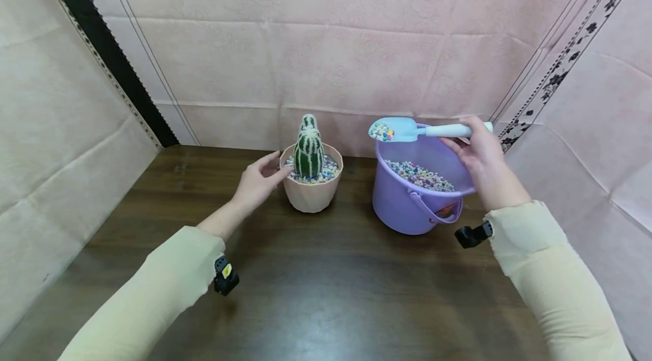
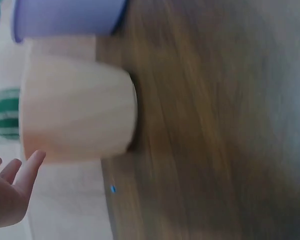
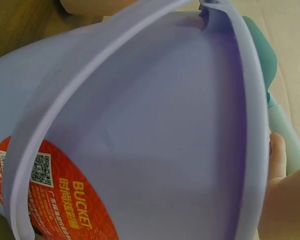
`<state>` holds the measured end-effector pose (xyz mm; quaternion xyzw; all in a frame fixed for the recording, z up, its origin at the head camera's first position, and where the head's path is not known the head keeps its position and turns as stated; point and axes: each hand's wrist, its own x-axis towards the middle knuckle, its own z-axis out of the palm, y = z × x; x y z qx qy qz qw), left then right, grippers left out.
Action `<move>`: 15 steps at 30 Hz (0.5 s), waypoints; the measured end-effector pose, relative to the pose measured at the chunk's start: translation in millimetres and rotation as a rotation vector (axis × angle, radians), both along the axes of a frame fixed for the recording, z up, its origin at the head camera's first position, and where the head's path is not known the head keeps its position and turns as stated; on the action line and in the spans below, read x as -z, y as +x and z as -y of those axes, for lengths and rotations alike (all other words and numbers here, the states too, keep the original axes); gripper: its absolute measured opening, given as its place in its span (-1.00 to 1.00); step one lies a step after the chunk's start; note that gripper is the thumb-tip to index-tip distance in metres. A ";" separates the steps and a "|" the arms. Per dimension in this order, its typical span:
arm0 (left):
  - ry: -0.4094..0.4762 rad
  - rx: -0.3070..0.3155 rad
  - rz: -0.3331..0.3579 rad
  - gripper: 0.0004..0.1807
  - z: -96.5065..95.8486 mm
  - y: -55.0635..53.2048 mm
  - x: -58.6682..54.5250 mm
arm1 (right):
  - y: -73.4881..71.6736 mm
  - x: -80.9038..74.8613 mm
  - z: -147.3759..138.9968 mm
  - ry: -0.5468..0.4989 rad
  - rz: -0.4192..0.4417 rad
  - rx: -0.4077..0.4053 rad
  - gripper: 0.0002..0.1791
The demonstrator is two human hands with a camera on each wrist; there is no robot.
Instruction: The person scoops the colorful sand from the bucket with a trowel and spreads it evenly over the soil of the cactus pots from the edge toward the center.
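Observation:
In the head view my right hand (image 1: 481, 151) grips the pale handle of a light blue scoop (image 1: 404, 129). The scoop lies level above the purple bucket (image 1: 402, 202), with colourful pebbles (image 1: 382, 132) in its tip. More small pebbles (image 1: 420, 176) lie inside the bucket. My left hand (image 1: 258, 180) is at the left rim of a beige flower pot (image 1: 312, 197), its thumb by the rim and its fingers loosely extended. A striped green cactus (image 1: 308, 154) stands in the pot among pebbles. In the right wrist view the bucket (image 3: 165, 115) hides most of the scoop (image 3: 260, 60).
A dark wooden table (image 1: 326, 287) carries the pot and bucket side by side near the back. Pale cloth (image 1: 326, 61) hangs behind and at both sides. One blue pebble (image 2: 113, 189) lies on the table in the left wrist view. A red label (image 3: 60, 195) marks the bucket.

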<state>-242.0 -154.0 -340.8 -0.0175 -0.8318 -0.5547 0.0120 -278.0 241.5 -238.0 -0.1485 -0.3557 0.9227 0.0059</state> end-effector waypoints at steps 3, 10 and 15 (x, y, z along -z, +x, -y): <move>-0.081 -0.033 -0.006 -0.27 1.5 -8.3 4.7 | -1.3 0.7 1.9 0.019 0.018 0.002 -0.81; -0.095 -0.032 0.034 -0.21 -7.5 -20.1 15.7 | -3.1 3.7 5.5 0.049 0.056 0.003 -0.79; -0.026 0.021 0.079 -0.23 -5.1 -28.3 20.8 | -3.5 7.0 8.5 0.066 0.055 -0.001 -0.82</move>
